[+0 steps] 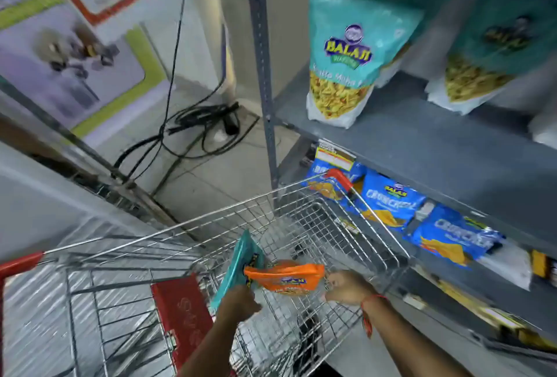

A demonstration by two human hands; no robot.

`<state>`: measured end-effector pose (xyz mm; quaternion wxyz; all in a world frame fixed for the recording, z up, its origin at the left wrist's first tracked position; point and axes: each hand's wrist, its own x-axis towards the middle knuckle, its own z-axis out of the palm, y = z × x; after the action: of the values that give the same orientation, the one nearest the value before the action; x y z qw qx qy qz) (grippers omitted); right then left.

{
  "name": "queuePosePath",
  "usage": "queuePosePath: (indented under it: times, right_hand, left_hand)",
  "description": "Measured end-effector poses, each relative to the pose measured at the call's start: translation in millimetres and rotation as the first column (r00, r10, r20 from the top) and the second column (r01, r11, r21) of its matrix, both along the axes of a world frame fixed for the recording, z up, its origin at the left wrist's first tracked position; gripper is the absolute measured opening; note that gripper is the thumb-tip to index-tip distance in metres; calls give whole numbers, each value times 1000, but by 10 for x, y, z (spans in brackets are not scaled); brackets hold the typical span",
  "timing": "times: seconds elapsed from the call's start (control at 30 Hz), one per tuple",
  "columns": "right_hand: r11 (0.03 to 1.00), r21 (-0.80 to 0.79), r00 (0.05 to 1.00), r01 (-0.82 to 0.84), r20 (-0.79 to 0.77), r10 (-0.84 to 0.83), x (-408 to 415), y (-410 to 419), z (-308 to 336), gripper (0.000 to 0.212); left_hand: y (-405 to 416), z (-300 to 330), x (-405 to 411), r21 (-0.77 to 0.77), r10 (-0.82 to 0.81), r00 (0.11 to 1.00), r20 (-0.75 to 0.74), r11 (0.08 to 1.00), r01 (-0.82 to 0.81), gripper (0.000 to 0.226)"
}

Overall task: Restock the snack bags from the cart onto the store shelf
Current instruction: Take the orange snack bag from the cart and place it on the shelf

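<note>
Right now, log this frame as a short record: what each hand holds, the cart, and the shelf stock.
left hand: gripping the teal snack bag, tilted, inside the cart
right hand: pinching one end of the orange snack bag
wire shopping cart: no other bags visible
upper grey metal shelf: upright teal namkeen bags
lower shelf: blue chip bags in a row
image: motion-blurred

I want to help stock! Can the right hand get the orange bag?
Probably yes. The right hand is already at the end of the orange bag inside the cart, with nothing between them. Whether its fingers already pinch the bag is unclear.
</note>
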<state>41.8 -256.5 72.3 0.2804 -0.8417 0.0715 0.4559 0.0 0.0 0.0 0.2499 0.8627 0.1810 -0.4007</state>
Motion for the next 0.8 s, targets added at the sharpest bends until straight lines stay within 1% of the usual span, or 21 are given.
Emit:
queuePosePath:
  times: [0.03,0.07,0.1,0.13,0.17,0.2,0.23,0.33,0.4,0.47,0.53,0.63,0.67,0.73,0.8]
  right_hand:
    - [995,-32,995,-94,29,95,75,23,-198,26]
    - [995,-22,995,-93,21,93,147,33,-435,12]
    - [996,-9,996,-90,5,90,205,19,-771,14]
    - [995,47,996,-92,-13,93,242,26,-883,23]
    - [992,109,998,-61,0,61,293,31,-963,23]
    - [992,116,999,-43,17,41,331,25,-1032,22]
    - [991,126,999,-34,44,29,361,16,-1131,25]
    - [991,130,996,38,77,-48,415,-18,-1284,30]
    - [987,150,991,61,107,-77,428,-43,-1349,33]
    - [985,168,989,36,135,-59,458,-55,-1331,26]
    - [977,202,985,63,146,-94,502,-82,-1293,16]
    - [969,230,960,93,238,-149,518,-117,-1123,9]
    - [964,243,950,110,259,-174,502,-126,-1027,8]
    - [958,256,927,133,310,-211,440,-149,-822,12]
    - [949,273,895,159,365,-255,345,-168,-574,7]
  left_hand:
    - [-2,-117,38,1,25,999,-22,1000,-25,40]
    - [-34,-192,78,-26,118,993,-21,993,-119,37]
    - [-77,-256,111,-46,190,982,-18,981,-191,32]
    - [-134,-297,137,-79,271,962,4,960,-270,28]
    - [-197,-387,156,-125,380,925,30,919,-373,29]
    - [-257,-461,174,-155,480,875,61,871,-467,31]
    - [-316,-528,184,-167,552,828,95,829,-534,31]
    - [-414,-603,188,-81,655,740,151,754,-651,26]
    - [-449,-615,196,-84,714,680,164,697,-712,26]
    - [-472,-592,204,-95,741,651,164,669,-738,23]
    - [-478,-527,217,-123,738,648,187,672,-730,17]
    - [-489,-397,251,-184,720,655,229,693,-697,12]
    - [-493,-329,256,-196,707,662,249,706,-681,16]
    - [-492,-194,241,-263,687,660,303,726,-635,26]
    - [-491,-21,231,-341,665,649,369,747,-571,38]
